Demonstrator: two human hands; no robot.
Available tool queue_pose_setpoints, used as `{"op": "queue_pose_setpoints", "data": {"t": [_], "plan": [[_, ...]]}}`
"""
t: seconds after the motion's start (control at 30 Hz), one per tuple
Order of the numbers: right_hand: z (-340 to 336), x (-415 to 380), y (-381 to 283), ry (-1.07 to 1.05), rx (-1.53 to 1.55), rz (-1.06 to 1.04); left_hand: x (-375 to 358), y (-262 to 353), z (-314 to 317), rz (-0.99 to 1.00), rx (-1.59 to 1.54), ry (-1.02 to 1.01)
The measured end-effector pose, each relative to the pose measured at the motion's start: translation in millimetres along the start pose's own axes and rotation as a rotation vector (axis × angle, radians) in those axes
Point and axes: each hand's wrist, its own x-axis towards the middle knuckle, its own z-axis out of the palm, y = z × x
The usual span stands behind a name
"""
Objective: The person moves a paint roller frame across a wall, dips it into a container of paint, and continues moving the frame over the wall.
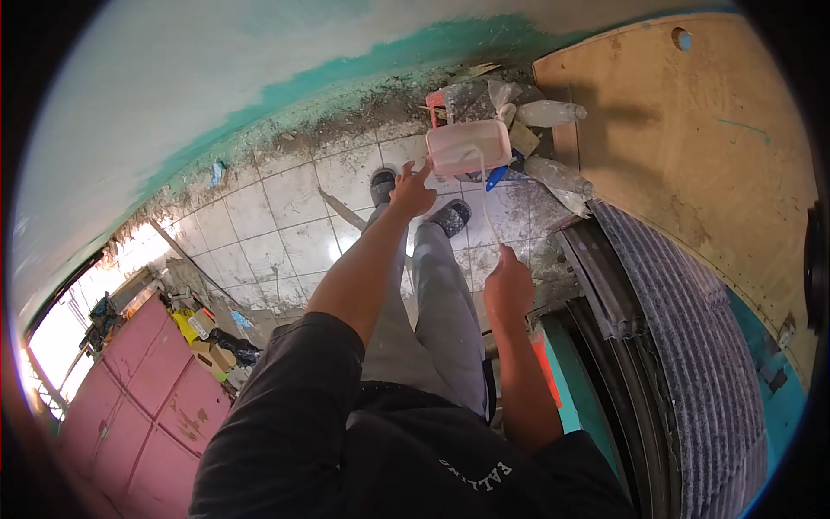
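Note:
A pale pink, see-through plastic tub (462, 158) lies with its opening toward me, among the clutter near the wall. My left hand (415, 192) reaches to the tub's left edge, one fingertip right at the rim and the fingers apart. Closer to my body, my right hand (508, 284) is closed round the near end of a long, thin, pale stick (487, 208). The stick's far end reaches into the tub. Below the tub's right corner shows a blue object (495, 178).
Clear plastic bottles (551, 113) and bags lie beside a wooden board (666, 130). Corrugated sheets (683, 320) lean on my right. A pink cabinet (138, 406) stands at left. Debris lines the wall's foot, and a wooden strip (341, 210) lies on the tiles by my feet.

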Motion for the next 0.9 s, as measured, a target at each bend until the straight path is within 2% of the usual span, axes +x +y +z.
{"op": "queue_pose_setpoints", "data": {"t": [0.23, 0.33, 0.53, 0.7, 0.83, 0.9], "plan": [[10, 21, -18, 0.000, 0.006, 0.028, 3, -2, 4, -0.045, 0.019, -0.040], [9, 17, -8, 0.022, 0.068, 0.036, 5, -5, 10, 0.007, -0.022, 0.006], [-13, 9, 16, -0.001, 0.048, 0.016, 3, -8, 11, -0.001, -0.031, 0.004], [-46, 29, 6, -0.091, -0.045, -0.017, 3, -7, 6, 0.002, 0.018, -0.048], [-36, 32, -8, -0.089, -0.099, -0.016, 5, -9, 15, 0.028, -0.036, -0.001], [-24, 25, -8, -0.053, 0.012, 0.054, 6, -12, 15, 0.021, -0.023, -0.007]]}}
